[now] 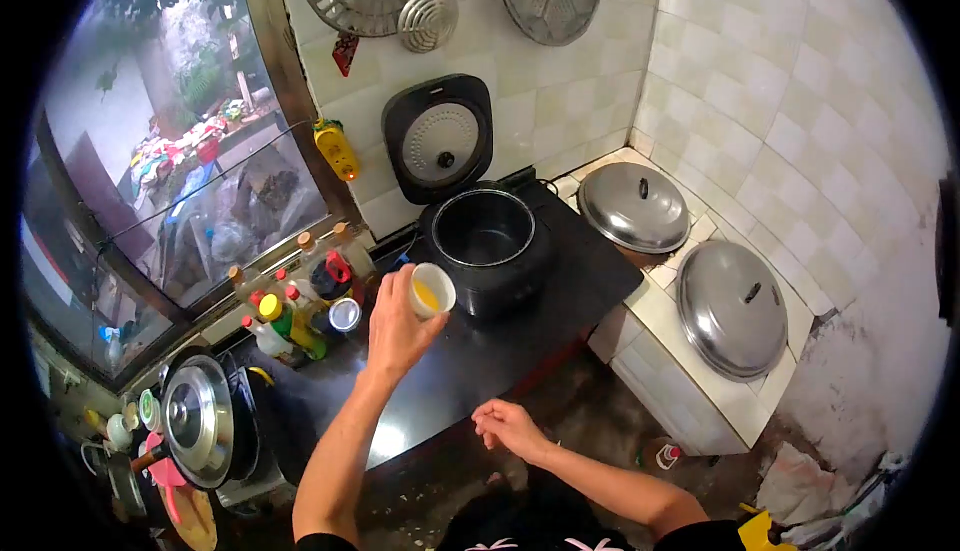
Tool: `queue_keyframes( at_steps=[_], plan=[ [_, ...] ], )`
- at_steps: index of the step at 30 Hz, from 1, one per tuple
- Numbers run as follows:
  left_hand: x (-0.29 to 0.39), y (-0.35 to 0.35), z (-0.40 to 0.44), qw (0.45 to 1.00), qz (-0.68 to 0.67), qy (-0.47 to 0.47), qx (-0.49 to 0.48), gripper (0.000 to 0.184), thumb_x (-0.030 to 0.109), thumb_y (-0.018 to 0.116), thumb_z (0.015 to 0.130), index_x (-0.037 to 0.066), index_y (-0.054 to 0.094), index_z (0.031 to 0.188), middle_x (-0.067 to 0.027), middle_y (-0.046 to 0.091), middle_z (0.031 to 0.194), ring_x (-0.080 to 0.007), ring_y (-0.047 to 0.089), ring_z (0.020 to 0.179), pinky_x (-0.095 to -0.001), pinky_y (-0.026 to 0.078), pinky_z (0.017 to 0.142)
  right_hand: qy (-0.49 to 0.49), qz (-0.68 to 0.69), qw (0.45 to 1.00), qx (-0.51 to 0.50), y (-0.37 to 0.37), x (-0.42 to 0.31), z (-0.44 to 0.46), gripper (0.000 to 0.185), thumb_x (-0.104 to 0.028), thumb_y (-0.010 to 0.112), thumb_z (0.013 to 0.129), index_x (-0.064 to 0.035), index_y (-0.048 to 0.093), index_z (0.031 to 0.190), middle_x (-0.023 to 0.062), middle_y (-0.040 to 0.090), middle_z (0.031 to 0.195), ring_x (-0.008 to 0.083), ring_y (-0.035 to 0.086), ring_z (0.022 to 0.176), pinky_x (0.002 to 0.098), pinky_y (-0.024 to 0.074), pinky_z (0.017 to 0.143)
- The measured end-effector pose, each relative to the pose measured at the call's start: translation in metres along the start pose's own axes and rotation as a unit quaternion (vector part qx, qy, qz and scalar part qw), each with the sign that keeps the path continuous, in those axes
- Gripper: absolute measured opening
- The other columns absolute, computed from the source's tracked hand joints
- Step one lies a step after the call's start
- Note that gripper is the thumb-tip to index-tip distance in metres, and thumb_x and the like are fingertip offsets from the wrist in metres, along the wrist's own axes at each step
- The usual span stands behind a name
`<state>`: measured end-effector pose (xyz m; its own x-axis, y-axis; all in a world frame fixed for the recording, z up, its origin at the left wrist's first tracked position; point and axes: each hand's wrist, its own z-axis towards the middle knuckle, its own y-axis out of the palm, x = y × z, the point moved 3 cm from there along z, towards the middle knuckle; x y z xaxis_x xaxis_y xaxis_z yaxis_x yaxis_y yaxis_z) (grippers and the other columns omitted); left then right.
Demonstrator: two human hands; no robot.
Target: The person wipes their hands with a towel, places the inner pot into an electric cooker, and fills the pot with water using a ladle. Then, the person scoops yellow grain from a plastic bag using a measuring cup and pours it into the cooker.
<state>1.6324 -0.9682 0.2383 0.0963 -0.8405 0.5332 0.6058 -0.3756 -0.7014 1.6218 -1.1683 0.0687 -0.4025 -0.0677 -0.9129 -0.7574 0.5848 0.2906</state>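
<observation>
My left hand (398,323) is wrapped round a small white cup (433,290) with something yellow inside, tilted toward the camera. Just to the right of the cup stands a black rice cooker (492,251) with its lid (440,139) raised; its dark inner pot shows at the top. My right hand (510,429) hangs in front of the counter's edge, fingers curled together, and whether anything is in them is too small to tell.
Bottles (290,326) and a lidded jar (345,315) crowd the counter (430,381) by the window. A lidded pan (198,421) sits at the left. Two large metal lids (634,208) cover the tiled stove (690,371) at the right.
</observation>
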Motion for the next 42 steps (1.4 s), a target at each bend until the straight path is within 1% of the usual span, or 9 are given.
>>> queue_keyframes(
  at_steps=[3,7,10,14,18,23,30,35,42],
  plan=[
    [-0.016,0.027,0.044,0.999,0.033,0.008,-0.012,0.069,0.013,0.076,0.063,0.002,0.045,0.123,-0.018,0.051,0.113,-0.038,0.051,0.106,-0.0423,0.044,0.09,-0.011,0.009,1.0,0.008,-0.007,-0.016,0.037,0.015,-0.013,0.055,0.092,-0.0004,0.057,0.098,0.0053,0.059,0.079,0.0092,0.055,0.06,0.023,0.0466,0.056],
    [-0.022,0.065,0.094,0.986,0.138,0.089,-0.022,0.067,0.01,0.075,0.062,0.002,0.044,0.122,-0.0156,0.052,0.107,-0.0334,0.051,0.102,-0.0406,0.044,0.087,-0.02,0.008,1.0,-0.005,-0.021,-0.041,0.083,0.013,-0.012,0.055,0.092,-0.0003,0.057,0.098,0.005,0.059,0.078,0.0093,0.055,0.059,0.0234,0.0458,0.055],
    [-0.032,0.095,0.134,0.971,0.206,0.103,-0.063,0.068,0.012,0.074,0.062,0.0,0.045,0.123,-0.0161,0.052,0.112,-0.0335,0.05,0.105,-0.0402,0.043,0.089,-0.023,-0.012,0.999,-0.019,-0.035,-0.061,0.11,0.013,-0.012,0.054,0.092,-0.0002,0.057,0.098,0.0048,0.059,0.077,0.0092,0.055,0.058,0.0236,0.0456,0.054],
    [-0.049,0.109,0.164,0.96,0.247,0.12,-0.05,0.065,0.007,0.07,0.063,0.0,0.044,0.123,-0.0157,0.052,0.11,-0.0333,0.051,0.104,-0.0395,0.042,0.091,-0.005,-0.008,0.999,-0.031,-0.059,-0.074,0.136,0.013,-0.012,0.054,0.092,0.0,0.057,0.097,0.0042,0.058,0.076,0.0087,0.054,0.058,0.0235,0.0452,0.054],
    [-0.049,0.107,0.167,0.942,0.281,0.161,-0.085,0.051,0.008,0.062,0.071,-0.001,0.046,0.119,-0.014,0.052,0.104,-0.0295,0.051,0.1,-0.0376,0.041,0.088,0.008,-0.029,0.998,-0.055,-0.079,-0.089,0.153,0.013,-0.012,0.054,0.092,-0.0004,0.056,0.097,0.0039,0.058,0.076,0.0081,0.052,0.058,0.0228,0.0442,0.053],
    [-0.046,0.13,0.168,0.915,0.281,0.236,-0.167,0.046,0.006,0.054,0.077,-0.002,0.047,0.121,-0.0158,0.052,0.113,-0.0311,0.05,0.111,-0.0389,0.039,0.097,0.052,-0.028,0.994,-0.097,-0.086,-0.077,0.173,0.013,-0.013,0.053,0.093,-0.0014,0.056,0.098,0.0036,0.058,0.077,0.0078,0.052,0.058,0.0221,0.043,0.053],
    [-0.038,0.133,0.188,0.92,0.284,0.218,-0.158,0.051,0.004,0.056,0.073,-0.001,0.047,0.123,-0.0173,0.052,0.117,-0.0324,0.048,0.115,-0.0404,0.038,0.099,0.082,-0.051,0.986,-0.135,-0.096,-0.073,0.187,0.014,-0.011,0.053,0.091,-0.0014,0.056,0.101,0.0035,0.058,0.077,0.0084,0.052,0.059,0.0224,0.0434,0.052],
    [-0.024,0.126,0.191,0.884,0.361,0.245,-0.17,0.047,0.011,0.053,0.078,0.001,0.048,0.123,-0.0156,0.051,0.121,-0.0307,0.047,0.117,-0.043,0.036,0.102,0.094,-0.079,0.981,-0.152,-0.1,-0.063,0.192,0.014,-0.013,0.056,0.09,-0.0012,0.057,0.098,0.0031,0.058,0.076,0.0089,0.053,0.057,0.0238,0.0441,0.051],
    [-0.006,0.124,0.2,0.836,0.457,0.249,-0.175,0.046,0.017,0.054,0.078,0.005,0.05,0.122,-0.0117,0.05,0.118,-0.0257,0.046,0.117,-0.0422,0.035,0.101,0.082,-0.082,0.974,-0.197,-0.083,-0.06,0.191,0.01,-0.005,0.057,0.083,-0.0046,0.058,0.093,0.0031,0.058,0.071,0.0112,0.052,0.053,0.0269,0.0426,0.048]
  ],
)
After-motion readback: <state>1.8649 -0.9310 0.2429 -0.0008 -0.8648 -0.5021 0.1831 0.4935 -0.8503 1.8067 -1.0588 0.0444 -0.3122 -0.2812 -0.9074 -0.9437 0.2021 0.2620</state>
